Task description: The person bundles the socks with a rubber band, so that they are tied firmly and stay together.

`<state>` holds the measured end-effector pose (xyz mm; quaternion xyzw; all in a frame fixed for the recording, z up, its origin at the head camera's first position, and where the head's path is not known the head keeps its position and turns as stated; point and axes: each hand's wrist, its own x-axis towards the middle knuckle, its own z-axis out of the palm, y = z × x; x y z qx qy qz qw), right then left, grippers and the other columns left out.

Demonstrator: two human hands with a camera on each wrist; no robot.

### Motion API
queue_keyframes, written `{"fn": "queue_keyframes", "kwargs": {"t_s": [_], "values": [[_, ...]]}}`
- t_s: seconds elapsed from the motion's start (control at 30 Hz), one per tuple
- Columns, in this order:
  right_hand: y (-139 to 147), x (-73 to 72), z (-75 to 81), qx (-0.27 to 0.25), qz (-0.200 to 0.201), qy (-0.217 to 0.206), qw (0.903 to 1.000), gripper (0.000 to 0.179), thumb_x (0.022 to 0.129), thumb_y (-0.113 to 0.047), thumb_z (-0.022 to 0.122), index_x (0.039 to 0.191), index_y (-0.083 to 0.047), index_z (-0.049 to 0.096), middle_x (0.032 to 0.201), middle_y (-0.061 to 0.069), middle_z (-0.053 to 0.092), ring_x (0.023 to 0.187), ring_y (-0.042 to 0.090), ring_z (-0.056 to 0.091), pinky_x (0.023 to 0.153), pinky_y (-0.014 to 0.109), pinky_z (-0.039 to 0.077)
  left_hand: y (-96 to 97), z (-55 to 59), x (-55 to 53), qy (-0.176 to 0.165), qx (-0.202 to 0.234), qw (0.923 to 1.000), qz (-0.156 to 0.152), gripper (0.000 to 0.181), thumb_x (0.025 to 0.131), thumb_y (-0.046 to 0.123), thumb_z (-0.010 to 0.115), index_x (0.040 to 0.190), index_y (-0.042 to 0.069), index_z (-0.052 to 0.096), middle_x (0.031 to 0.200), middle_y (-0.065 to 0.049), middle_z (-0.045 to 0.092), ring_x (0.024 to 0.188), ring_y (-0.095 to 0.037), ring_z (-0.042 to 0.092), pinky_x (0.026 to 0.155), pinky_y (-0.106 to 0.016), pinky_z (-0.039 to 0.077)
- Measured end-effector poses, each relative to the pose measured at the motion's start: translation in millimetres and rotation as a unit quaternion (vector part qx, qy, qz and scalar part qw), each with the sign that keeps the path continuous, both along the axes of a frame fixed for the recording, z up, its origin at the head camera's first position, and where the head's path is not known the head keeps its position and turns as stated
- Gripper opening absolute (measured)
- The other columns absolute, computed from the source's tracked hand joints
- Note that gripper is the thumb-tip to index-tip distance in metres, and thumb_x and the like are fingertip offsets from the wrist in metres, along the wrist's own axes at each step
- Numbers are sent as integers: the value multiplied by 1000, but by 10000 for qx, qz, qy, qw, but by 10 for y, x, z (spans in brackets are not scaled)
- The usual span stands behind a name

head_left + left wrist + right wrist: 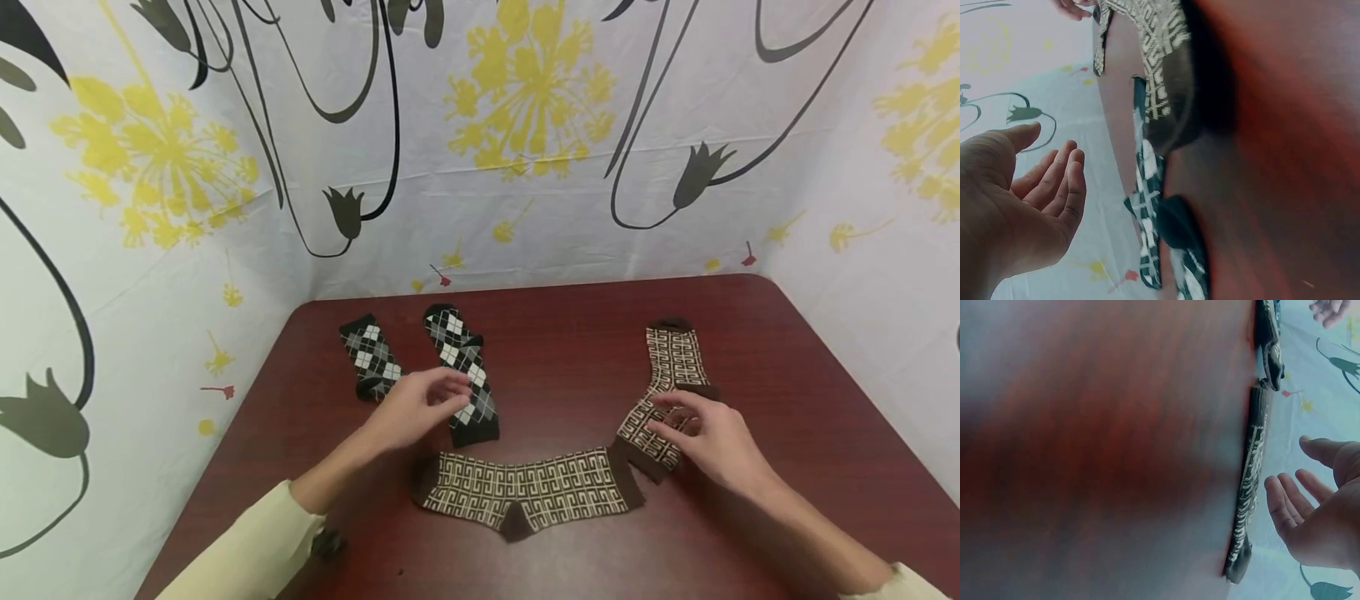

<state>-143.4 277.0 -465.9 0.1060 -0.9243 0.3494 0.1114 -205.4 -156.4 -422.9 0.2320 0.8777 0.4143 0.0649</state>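
Observation:
My left hand [420, 407] hovers over the table beside two black, grey and white argyle socks. It covers the lower end of the left argyle sock [370, 350] and overlaps the right argyle sock [476, 379]. Its fingers are relaxed and hold nothing, as the left wrist view also shows. My right hand [722, 440] is above a brown and cream patterned sock [673, 358], hiding part of it; its loosely bent fingers [1280, 503] grip nothing. A second brown and cream sock [525, 487] lies crosswise in front, between both hands, with its dark heel toward me.
The socks lie on a dark red wooden table [555, 333] with rounded far corners. White cloth [540, 225] with yellow and grey flower prints hangs behind it and along both sides. A small dark object [327, 544] is by the left sleeve [255, 542].

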Motion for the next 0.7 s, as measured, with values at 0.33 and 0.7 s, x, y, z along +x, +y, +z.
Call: {"fn": "queue_keyframes", "kwargs": {"t_s": [0.33,0.7], "values": [[35,228,-83,-2,-330,-252,9991,22,87,-15,90,101,-10,75,76,-9,66,65,2,61,59,24,48,504,6,-346,-155,108,9990,-396,27,104,27,72,130,18,72,114,8,76,102,-9,70,90,-35,57],[-21,330,-88,-178,-293,-676,9971,20,84,-18,93,96,-12,77,80,-8,69,68,3,66,63,25,52,1228,19,-773,-416,294,9972,-546,31,103,28,74,131,17,72,116,3,77,107,-12,71,91,-34,57]]}}
